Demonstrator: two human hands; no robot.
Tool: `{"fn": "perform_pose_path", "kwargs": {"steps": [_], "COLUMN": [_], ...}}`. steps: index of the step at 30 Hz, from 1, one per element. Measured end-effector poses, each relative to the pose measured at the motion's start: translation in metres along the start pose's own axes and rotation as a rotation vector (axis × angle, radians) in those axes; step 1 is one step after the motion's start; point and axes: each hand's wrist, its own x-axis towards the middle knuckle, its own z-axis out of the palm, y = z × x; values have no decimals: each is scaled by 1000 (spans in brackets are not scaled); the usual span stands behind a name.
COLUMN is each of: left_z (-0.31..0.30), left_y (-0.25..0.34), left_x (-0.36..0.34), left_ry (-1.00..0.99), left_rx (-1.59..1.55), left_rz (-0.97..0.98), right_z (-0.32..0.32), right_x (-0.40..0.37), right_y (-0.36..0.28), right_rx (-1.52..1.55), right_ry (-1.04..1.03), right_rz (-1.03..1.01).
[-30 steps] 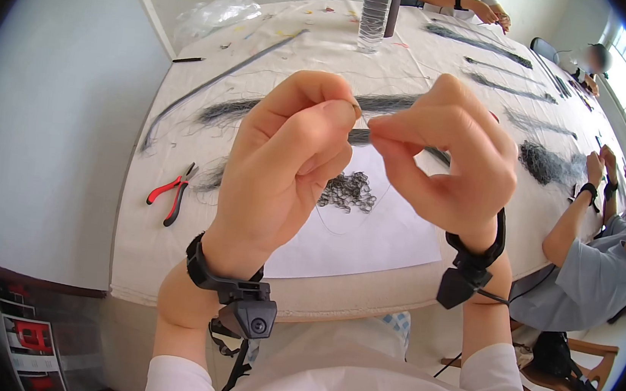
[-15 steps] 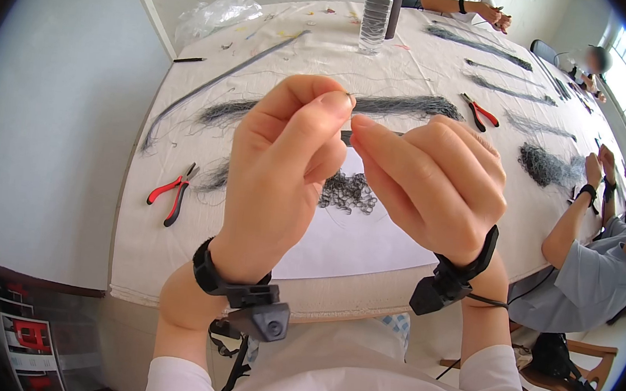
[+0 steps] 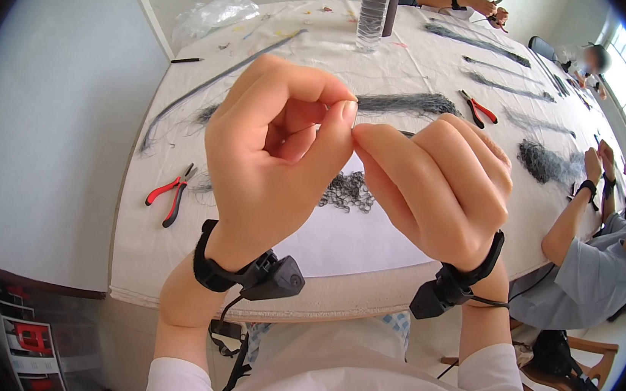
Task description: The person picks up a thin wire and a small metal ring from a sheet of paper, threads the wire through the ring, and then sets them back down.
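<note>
My left hand (image 3: 280,146) is closed in a pinch, thumb against index fingertip, with the other fingers curled. Close beside it, my right hand (image 3: 440,182) also pinches, its fingertips almost touching the left thumb. A very thin dark strand seems to run between the fingertips; most of it is hidden. Below the hands, a pile of small dark curled pieces (image 3: 347,193) lies on a white sheet of paper (image 3: 354,238). Behind them stretches a bundle of fine dark grey strands (image 3: 406,104), partly covered by my left hand.
Red-and-black pliers (image 3: 173,194) lie at left, with another pair of pliers (image 3: 478,110) at right. A water bottle (image 3: 372,18) and a dark flask (image 3: 391,9) stand at the back. More strand bundles (image 3: 477,45) lie farther off. Co-workers sit opposite and at right, one in a grey sleeve (image 3: 586,278).
My left hand has rolled, opening a gap between its curled fingers and thumb, and its wrist has turned. The right hand stays nearly in place, still pinching.
</note>
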Motion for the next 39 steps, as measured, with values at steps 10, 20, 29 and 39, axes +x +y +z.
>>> {"fn": "perform_pose_path", "kwargs": {"steps": [10,20,29,39], "left_z": [-7,-7,-4,-5], "left_y": [20,26,22,16], "left_x": [4,2,-1,3], "left_ry": [-141,-247,-84,-15], "left_rx": [277,113,296,319], "left_rz": [164,54,351,451], "right_z": [-15,-15,-5,-1], "right_x": [4,5,-2,-2], "right_y": [-2,13,12,5], "right_rx": [-66,570,722,770], "right_ry": [14,-144,-190,-162], "right_rz": [72,576,589,590]}}
